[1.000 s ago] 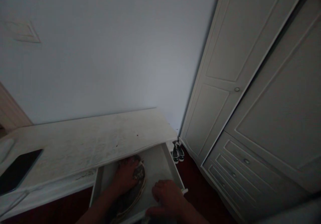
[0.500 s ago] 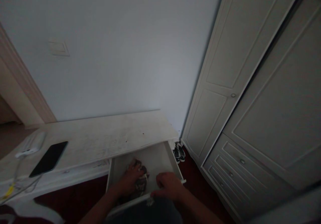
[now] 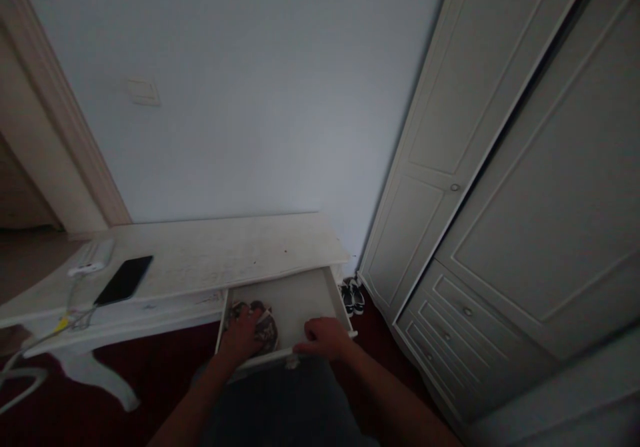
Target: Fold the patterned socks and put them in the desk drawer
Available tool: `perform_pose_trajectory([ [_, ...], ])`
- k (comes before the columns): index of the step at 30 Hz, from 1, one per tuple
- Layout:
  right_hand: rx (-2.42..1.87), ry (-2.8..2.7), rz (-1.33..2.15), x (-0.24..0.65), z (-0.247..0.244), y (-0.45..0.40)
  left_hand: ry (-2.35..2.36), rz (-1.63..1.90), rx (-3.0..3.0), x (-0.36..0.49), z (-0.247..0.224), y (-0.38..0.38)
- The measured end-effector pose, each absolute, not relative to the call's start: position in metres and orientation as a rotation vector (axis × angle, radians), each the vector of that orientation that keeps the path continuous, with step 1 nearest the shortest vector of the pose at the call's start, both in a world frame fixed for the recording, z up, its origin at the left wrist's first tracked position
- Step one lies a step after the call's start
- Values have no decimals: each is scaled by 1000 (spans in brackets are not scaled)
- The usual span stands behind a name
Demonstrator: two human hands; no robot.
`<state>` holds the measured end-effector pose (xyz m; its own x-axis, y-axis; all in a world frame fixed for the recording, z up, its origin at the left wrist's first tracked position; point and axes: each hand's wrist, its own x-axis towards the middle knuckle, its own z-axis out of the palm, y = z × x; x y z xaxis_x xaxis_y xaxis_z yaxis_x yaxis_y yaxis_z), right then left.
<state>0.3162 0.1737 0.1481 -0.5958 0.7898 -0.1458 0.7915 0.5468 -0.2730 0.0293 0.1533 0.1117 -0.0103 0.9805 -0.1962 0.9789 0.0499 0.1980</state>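
Observation:
A white drawer (image 3: 295,300) stands pulled out from a pale, worn table. At its left end lies a brown-and-cream patterned item (image 3: 266,332), soft-looking, perhaps folded cloth or a pouch; dim light hides its exact kind. My left hand (image 3: 243,333) rests on top of this item with the fingers laid over it, partly covering it. My right hand (image 3: 324,337) is closed over the drawer's front edge near its right side, the thumb on the outside and the fingers curled inward.
The long tabletop (image 3: 240,240) runs along the wall, bearing a black phone (image 3: 125,280) and a white power strip (image 3: 95,257) with cables. Dark shoes (image 3: 353,297) stand on the red carpet by a tall white wardrobe (image 3: 430,247). My lap is close below the drawer.
The patterned item and my left hand on it have shifted to the drawer's left end. My right hand stays at the front edge. The view has turned slightly left.

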Motion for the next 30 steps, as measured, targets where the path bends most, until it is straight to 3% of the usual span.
perform_pose_trajectory([
  [16,1378,2851,-360,316,148,172,2120,-73,1945,29,128,150],
  [30,1388,2859,-340,314,142,176,1856,28,2024,36,131,172],
])
